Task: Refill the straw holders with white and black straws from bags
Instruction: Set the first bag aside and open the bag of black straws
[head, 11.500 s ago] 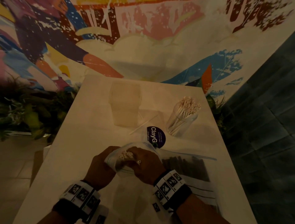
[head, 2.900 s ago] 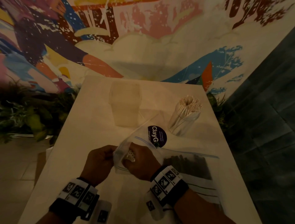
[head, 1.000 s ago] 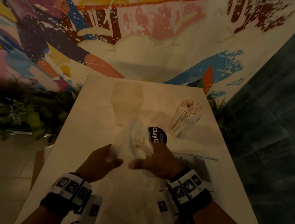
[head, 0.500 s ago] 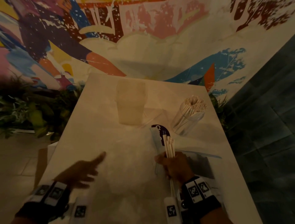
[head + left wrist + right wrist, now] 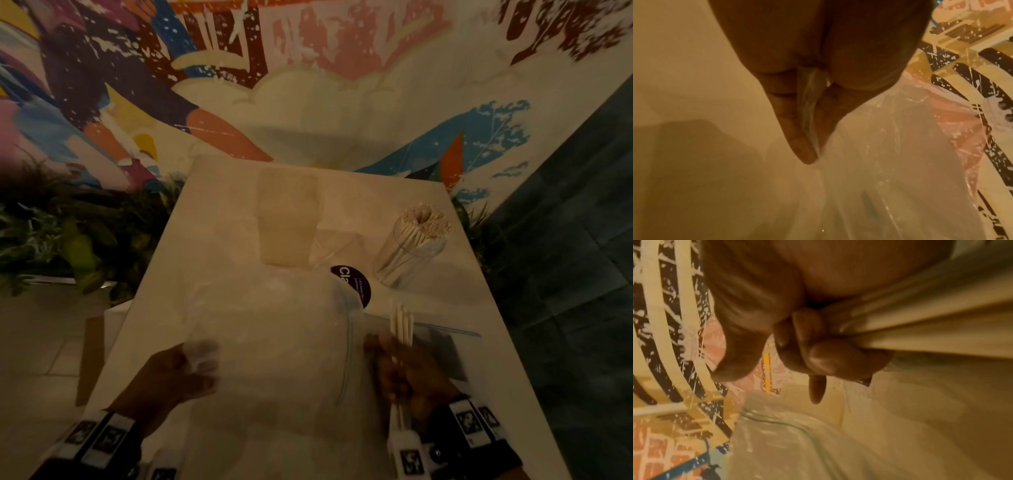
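Note:
My right hand (image 5: 394,366) grips a small bunch of white straws (image 5: 401,325) upright above the table's near right; its fingers (image 5: 818,347) curl round the white straws (image 5: 920,331). At the near left, my left hand (image 5: 195,363) pinches the end of a clear zip bag (image 5: 274,342), and the film (image 5: 807,113) shows between thumb and forefinger. The bag stretches between the hands and looks empty. A round clear holder (image 5: 411,250) packed with white straws stands at the far right. A square translucent holder (image 5: 287,219) stands empty at the far middle.
A second zip bag with dark straws (image 5: 445,353) lies under and right of my right hand. A round purple sticker (image 5: 356,284) sits by the round holder. The white table (image 5: 205,240) ends against a painted wall; plants stand off its left edge.
My right hand has drawn a bunch of white straws out of the clear bag and shifted right. My left hand let go, swung left, then pinched the bag's end.

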### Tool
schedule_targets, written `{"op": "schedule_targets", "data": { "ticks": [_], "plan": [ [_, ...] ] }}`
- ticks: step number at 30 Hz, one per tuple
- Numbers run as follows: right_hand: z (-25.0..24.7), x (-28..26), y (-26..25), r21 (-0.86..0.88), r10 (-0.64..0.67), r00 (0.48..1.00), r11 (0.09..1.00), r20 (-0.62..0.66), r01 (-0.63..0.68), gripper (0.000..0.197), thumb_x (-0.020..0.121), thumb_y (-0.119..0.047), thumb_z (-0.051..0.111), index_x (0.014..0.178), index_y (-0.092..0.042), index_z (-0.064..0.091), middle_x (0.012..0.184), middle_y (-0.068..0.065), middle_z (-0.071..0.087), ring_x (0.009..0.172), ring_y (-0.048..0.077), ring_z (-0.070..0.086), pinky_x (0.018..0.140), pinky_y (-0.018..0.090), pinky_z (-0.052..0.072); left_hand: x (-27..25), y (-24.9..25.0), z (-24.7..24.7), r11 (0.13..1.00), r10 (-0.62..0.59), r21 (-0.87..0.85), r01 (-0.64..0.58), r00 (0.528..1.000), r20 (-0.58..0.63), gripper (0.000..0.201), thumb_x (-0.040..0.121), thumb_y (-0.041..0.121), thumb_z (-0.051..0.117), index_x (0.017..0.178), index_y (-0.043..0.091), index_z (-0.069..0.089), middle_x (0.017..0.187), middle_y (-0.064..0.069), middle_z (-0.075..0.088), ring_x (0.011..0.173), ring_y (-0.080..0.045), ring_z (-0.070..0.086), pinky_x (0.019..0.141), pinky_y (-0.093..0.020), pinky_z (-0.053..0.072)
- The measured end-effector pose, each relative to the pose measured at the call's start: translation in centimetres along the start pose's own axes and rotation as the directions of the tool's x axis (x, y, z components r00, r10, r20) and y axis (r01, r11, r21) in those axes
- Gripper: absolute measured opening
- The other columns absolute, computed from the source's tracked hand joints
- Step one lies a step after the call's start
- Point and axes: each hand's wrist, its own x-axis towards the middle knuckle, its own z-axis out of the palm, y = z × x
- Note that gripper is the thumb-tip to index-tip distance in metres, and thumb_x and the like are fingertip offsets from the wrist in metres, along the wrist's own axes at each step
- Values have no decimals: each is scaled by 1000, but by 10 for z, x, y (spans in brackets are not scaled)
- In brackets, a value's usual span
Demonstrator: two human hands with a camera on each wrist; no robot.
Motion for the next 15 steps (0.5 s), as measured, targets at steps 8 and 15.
{"op": "schedule_targets", "data": {
  "ticks": [8, 15],
  "plan": [
    [24, 25, -23, -63, 19, 999, 998, -49, -22, 12, 78, -14, 67, 69, -6, 65, 45, -4, 25, 35, 10, 24, 37, 20, 27, -2, -12, -22, 972, 61, 223, -66, 998, 28, 47, 58, -13, 78, 97, 12, 66, 90, -10, 75, 82, -21, 69, 53, -20, 56],
    [12, 20, -5, -165, 35, 994, 985, -106, -53, 46, 66, -45, 77, 84, -3, 69, 50, -1, 34, 44, 13, 28, 40, 23, 31, 3, -11, -53, 916, -264, 330, 228, 962, 68, 54, 74, -2, 71, 120, 20, 52, 110, 1, 60, 96, -19, 59, 59, -25, 54]
  ]
}}
